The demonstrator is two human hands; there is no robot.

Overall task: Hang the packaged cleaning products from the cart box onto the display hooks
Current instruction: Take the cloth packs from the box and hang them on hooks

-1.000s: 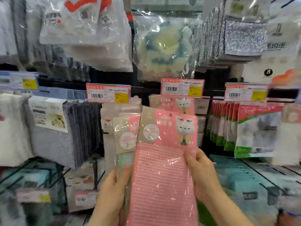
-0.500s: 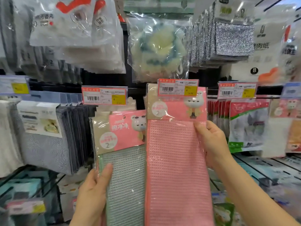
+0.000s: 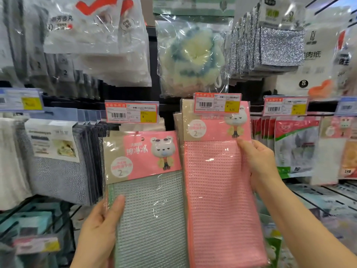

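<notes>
left hand [image 3: 100, 225] — grips green cloth pack [image 3: 148, 206] | right hand [image 3: 258, 163] — grips pink cloth pack [image 3: 218, 190]

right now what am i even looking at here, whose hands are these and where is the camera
There is no machine here. A person wears one camera on the head, which looks forward and down, so you see that person's own two hands from above.

They stand before a shop display with goods hanging on hooks. The left hand grips the lower left edge of a green cloth pack with a pink bear card on top. The right hand holds the right edge of a pink cloth pack, raised so that its top sits behind a price tag. Whether it is already on the hook cannot be seen.

Around them hang grey cloths, a bagged bath puff and silver scouring pads. The cart box is out of view.
</notes>
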